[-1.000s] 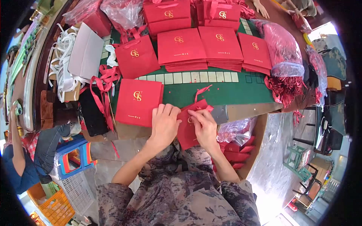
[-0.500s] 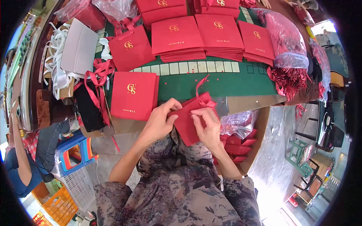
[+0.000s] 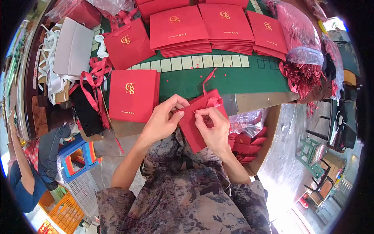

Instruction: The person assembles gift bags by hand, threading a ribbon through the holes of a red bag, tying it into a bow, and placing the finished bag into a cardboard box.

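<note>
A red paper gift bag (image 3: 191, 134) is tilted in front of me at the table's near edge. My left hand (image 3: 163, 119) grips its upper left edge between thumb and fingers. With thumb and forefinger, my right hand (image 3: 215, 128) pinches the end of a red ribbon (image 3: 209, 80) close to the bag's face; only a tiny red tip shows past the fingers. Part of this ribbon bunches behind my right fingers, and another tail stretches up over the green table top. Left of my hands lies a small pile of flat red bags (image 3: 132, 97) with gold lettering.
Stacks of red bags (image 3: 181, 29) line the back of the green table (image 3: 187, 84). Red ribbons (image 3: 91, 80) and a white box (image 3: 73, 48) are at left. A plastic bag of red ribbons (image 3: 302, 50) stands right. Below, a carton (image 3: 269, 144) holds more bags. Another person's arm (image 3: 23, 163) shows left.
My right thumb and forefinger have drawn closer together at the ribbon tip. The bag stays in my left hand. The whole view has shifted slightly.
</note>
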A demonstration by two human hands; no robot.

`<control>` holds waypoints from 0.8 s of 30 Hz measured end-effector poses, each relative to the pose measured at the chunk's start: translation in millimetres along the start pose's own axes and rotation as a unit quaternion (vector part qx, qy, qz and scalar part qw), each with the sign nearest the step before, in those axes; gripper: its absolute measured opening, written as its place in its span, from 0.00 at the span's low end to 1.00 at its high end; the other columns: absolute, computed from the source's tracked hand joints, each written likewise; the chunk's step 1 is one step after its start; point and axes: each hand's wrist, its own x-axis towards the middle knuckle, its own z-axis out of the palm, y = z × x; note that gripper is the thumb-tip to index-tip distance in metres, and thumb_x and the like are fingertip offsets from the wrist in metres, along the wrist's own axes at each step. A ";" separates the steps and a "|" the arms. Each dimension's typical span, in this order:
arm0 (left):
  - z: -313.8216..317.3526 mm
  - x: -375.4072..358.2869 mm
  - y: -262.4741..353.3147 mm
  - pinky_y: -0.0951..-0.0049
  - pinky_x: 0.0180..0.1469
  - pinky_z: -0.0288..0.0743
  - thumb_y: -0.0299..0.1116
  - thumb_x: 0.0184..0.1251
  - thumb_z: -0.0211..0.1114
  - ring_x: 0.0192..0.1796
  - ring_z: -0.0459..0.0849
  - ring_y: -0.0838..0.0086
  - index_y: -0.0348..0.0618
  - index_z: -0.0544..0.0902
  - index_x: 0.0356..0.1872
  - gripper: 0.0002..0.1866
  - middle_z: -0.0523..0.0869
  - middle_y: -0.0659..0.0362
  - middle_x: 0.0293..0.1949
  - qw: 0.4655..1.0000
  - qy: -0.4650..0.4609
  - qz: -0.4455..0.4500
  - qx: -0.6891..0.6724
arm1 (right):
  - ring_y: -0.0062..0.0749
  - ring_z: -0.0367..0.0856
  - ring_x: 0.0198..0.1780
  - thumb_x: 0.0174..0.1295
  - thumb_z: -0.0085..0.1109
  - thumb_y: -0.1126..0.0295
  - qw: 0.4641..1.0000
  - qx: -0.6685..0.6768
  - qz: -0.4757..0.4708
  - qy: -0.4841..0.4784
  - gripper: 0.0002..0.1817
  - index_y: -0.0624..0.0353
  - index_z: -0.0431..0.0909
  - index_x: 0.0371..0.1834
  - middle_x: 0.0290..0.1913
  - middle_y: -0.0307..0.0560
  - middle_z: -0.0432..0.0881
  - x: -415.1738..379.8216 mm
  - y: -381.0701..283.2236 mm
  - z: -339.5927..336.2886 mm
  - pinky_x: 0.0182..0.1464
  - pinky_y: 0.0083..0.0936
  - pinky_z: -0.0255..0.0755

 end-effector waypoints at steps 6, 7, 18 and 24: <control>-0.7 1.1 -2.0 0.77 0.53 0.74 0.15 0.69 0.56 0.48 0.79 0.81 0.37 0.78 0.50 0.12 0.81 0.61 0.44 1.000 -0.010 0.008 0.002 | 0.36 0.85 0.33 0.58 0.68 0.78 1.000 -0.018 -0.025 0.002 0.05 0.63 0.83 0.36 0.34 0.49 0.85 -1.7 2.5 -2.8 0.34 0.28 0.77; -0.9 1.4 -3.4 0.77 0.54 0.75 0.15 0.69 0.56 0.49 0.79 0.81 0.37 0.78 0.50 0.12 0.81 0.61 0.44 1.000 -0.011 -0.006 -0.008 | 0.30 0.85 0.33 0.59 0.68 0.78 0.999 -0.021 -0.031 -0.004 0.05 0.64 0.83 0.37 0.34 0.47 0.85 -2.3 2.6 -3.6 0.34 0.24 0.77; 3.7 -4.3 5.6 0.78 0.49 0.77 0.16 0.69 0.58 0.48 0.80 0.82 0.37 0.80 0.51 0.12 0.83 0.61 0.43 1.000 -0.003 -0.003 0.015 | 0.35 0.86 0.34 0.58 0.68 0.78 0.992 -0.080 -0.091 -0.017 0.05 0.64 0.82 0.34 0.33 0.49 0.84 5.3 -11.0 -5.0 0.35 0.27 0.78; 9.3 -7.8 15.2 0.68 0.41 0.79 0.20 0.66 0.60 0.39 0.87 0.67 0.38 0.81 0.49 0.11 0.88 0.52 0.36 0.992 0.060 0.061 0.095 | 0.38 0.85 0.34 0.57 0.67 0.79 0.972 -0.188 -0.125 -0.060 0.05 0.64 0.80 0.35 0.33 0.49 0.83 11.0 -18.6 -9.9 0.34 0.29 0.78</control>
